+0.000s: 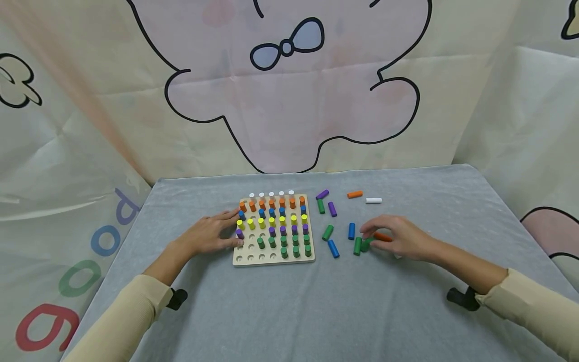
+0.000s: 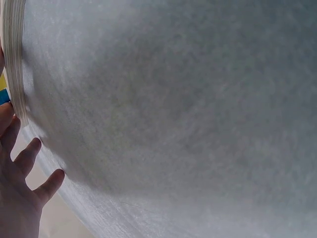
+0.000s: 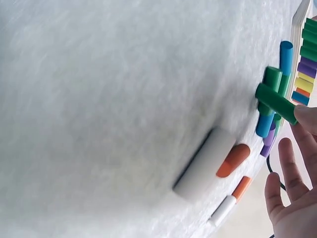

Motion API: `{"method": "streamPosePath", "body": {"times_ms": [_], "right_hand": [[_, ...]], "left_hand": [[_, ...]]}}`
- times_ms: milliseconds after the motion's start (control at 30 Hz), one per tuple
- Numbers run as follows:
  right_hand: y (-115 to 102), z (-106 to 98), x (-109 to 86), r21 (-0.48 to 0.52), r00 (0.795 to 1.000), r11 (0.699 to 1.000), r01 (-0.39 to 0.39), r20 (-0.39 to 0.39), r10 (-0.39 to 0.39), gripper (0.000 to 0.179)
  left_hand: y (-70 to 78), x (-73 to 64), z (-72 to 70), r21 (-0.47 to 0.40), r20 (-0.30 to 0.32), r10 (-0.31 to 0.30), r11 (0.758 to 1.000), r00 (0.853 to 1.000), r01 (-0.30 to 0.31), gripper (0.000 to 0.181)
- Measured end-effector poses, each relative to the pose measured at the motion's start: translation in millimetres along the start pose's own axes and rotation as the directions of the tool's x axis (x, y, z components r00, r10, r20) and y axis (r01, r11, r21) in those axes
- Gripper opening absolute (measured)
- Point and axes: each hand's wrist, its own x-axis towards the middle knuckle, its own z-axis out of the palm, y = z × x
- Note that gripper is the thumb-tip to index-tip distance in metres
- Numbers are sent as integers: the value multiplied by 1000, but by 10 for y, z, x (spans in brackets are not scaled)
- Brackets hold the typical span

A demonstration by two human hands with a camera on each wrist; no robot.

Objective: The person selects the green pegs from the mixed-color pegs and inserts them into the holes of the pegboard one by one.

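A pale wooden pegboard (image 1: pixel 264 262) stands left of centre on the table, with rows of white, orange, blue, yellow, purple and green pegs upright in its holes. My left hand (image 1: pixel 209 234) rests against the board's left edge, fingers extended and thumb near the lower left holes. To the right, my right hand (image 1: pixel 400 237) pinches a green peg (image 3: pixel 275 102) between thumb and finger, just over the loose pegs. Close by this hand lie another green peg (image 1: pixel 358 246), an orange peg (image 1: pixel 382 237) and a white peg (image 3: pixel 205 166), the last mostly covered by the hand in the head view.
Loose pegs are scattered right of the board: blue pegs (image 1: pixel 333 249), purple pegs (image 1: pixel 332 209), several green ones, an orange peg (image 1: pixel 355 194) and a white peg (image 1: pixel 373 200). A grey cloth (image 1: pixel 280 311) covers the table; a printed curtain (image 1: pixel 289 110) hangs behind it.
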Motion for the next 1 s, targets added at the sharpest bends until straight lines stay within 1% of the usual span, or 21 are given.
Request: {"method": "streamPosePath", "body": {"times_ms": [100, 200, 267, 500, 733, 867, 1000], "right_hand": [[-5, 39, 21, 63, 1000, 998, 2, 4, -2, 34], [-14, 72, 38, 121, 1000, 993, -17, 18, 15, 32], [-21, 88, 49, 135, 999, 990, -29, 26, 26, 30], [-77, 89, 103, 109, 998, 993, -48, 45, 43, 29], [-249, 32, 239, 107, 993, 990, -93, 78, 85, 30], [-376, 29, 355, 107, 995, 991, -79, 72, 72, 31], [-511, 61, 503, 122, 997, 991, -46, 65, 39, 31]], "left_hand": [[6, 0, -3, -2, 0, -1, 1000, 1000, 1, 87], [11, 1, -5, -5, 1, -4, 1000, 1000, 4, 87], [13, 1, -6, -6, 3, -6, 1000, 1000, 6, 88], [17, -2, -8, -6, 3, -9, 1000, 1000, 9, 88], [23, 0, -12, 4, -1, -4, 1000, 1000, 4, 88], [22, 6, -9, 6, -1, -3, 1000, 1000, 3, 88], [16, 3, -8, 1, -2, -2, 1000, 1000, 2, 88]]}}
